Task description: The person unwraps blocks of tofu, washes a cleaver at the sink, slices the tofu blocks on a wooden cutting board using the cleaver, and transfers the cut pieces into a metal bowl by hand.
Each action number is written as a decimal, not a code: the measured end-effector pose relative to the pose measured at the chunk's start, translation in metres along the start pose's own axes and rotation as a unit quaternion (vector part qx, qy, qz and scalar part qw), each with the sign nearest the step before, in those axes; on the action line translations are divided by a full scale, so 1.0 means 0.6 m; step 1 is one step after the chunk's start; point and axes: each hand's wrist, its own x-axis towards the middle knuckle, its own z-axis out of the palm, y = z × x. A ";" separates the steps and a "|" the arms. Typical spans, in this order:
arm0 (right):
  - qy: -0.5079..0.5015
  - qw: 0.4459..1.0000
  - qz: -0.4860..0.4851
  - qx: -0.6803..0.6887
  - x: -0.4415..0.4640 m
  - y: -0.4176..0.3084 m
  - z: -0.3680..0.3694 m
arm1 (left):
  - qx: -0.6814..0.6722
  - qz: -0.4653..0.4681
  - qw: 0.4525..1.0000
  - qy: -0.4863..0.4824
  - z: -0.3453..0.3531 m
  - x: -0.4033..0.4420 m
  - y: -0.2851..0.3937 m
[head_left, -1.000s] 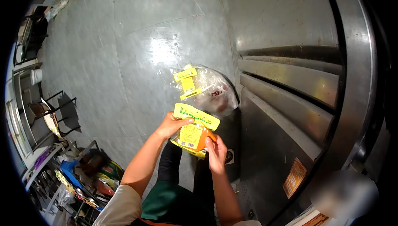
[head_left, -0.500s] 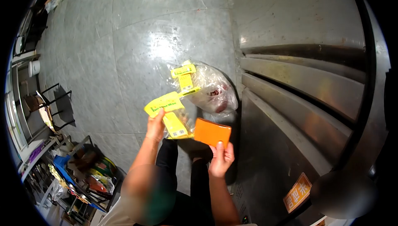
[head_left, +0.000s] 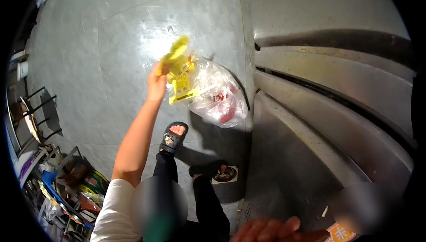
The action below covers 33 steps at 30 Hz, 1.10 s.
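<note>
My left hand (head_left: 156, 82) stretches forward and grips the edge of a yellow packet (head_left: 177, 60), which is blurred by motion. Beneath it, a second yellow packet (head_left: 181, 86) lies against a clear plastic bag (head_left: 217, 91) with dark red contents on the grey floor. Low in the view, near the metal cabinet, my right hand (head_left: 270, 231) is partly cut off by the frame edge. Its fingers are curled together in shadow, and what they hold cannot be made out. The orange block is not clearly visible.
Metal cabinet fronts (head_left: 328, 86) fill the right side. My sandalled feet (head_left: 174, 136) stand behind the bag, beside a round picture sticker (head_left: 225, 174). A cluttered rack (head_left: 66, 193) is at lower left, with a black-legged stool (head_left: 40, 113) above it.
My left hand has moved forward with the yellow packet, over the other packet. My right hand, earlier holding the orange block in plain view, has moved down and right to the frame's bottom edge.
</note>
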 end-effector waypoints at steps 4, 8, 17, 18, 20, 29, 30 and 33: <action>-0.089 0.977 0.043 0.191 0.026 -0.008 0.016 | 0.313 0.192 0.911 -0.186 0.101 -0.061 -0.103; -0.010 0.980 -0.090 -0.176 -0.020 0.073 -0.096 | 0.602 0.232 0.660 -0.384 0.179 -0.139 -0.124; 0.046 0.984 -0.002 -0.172 -0.104 0.010 -0.113 | 0.502 0.257 0.679 -0.470 0.173 -0.206 -0.061; 0.048 0.994 -0.024 -0.098 -0.125 -0.002 -0.115 | 0.516 0.288 0.691 -0.417 0.152 -0.220 -0.020; 0.046 0.990 -0.051 -0.124 -0.169 -0.038 -0.116 | 0.407 0.265 0.798 -0.358 0.113 -0.261 0.101; 0.032 0.993 -0.014 0.109 -0.345 -0.327 -0.114 | -0.343 -0.145 0.829 -0.417 -0.015 -0.591 0.713; 0.005 0.989 -0.016 0.145 -0.364 -0.344 -0.139 | -0.343 -0.154 0.819 -0.435 -0.003 -0.630 0.745; 0.039 0.983 -0.073 0.161 -0.422 -0.392 -0.201 | -0.284 -0.205 0.800 -0.487 0.047 -0.712 0.832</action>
